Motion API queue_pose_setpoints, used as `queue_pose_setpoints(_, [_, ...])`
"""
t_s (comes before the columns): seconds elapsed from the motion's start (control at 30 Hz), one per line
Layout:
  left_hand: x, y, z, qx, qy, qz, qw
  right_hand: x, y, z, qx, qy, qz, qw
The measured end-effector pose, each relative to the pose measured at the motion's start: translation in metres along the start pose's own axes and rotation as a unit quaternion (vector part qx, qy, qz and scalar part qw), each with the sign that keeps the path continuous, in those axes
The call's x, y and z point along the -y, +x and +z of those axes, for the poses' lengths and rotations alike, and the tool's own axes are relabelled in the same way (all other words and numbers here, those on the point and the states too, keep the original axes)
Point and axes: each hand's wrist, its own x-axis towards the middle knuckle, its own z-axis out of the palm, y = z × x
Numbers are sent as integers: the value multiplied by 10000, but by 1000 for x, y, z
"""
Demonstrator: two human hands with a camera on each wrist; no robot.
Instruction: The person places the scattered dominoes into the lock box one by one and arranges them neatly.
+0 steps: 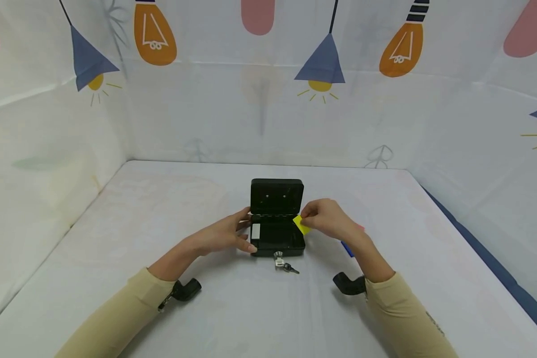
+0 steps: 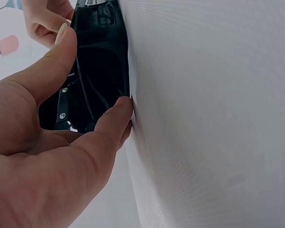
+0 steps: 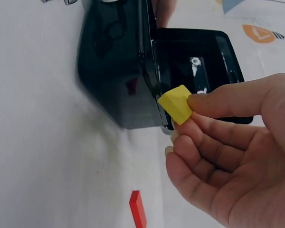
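Note:
A small black cash box (image 1: pixel 291 251) stands on the white table with its lid (image 1: pixel 276 196) raised. My left hand (image 1: pixel 219 235) rests against the box's left side, thumb at the front corner and the other fingertips further back; in the left wrist view its fingers (image 2: pixel 115 116) look relaxed. Between thumb and fingers my right hand (image 1: pixel 328 219) pinches a flat yellow block (image 3: pixel 176 104) over the box's right rim, tilted. A white label-like patch (image 1: pixel 256 231) shows inside at the left. Much of the box's inside is hidden in the wrist views.
A silver lock with a key (image 1: pixel 288 268) lies at the front of the box. A blue piece (image 1: pixel 347 249) and a red block (image 3: pixel 138 209) lie on the table to the right, partly behind my right forearm in the head view. Printed cloth walls (image 1: pixel 259 119) surround the table.

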Motion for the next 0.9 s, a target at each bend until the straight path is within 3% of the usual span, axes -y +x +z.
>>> queue_pose_setpoints(0.9, [0, 2, -1, 17, 60, 136, 9999, 32, 7, 24, 10, 223, 25, 9997])
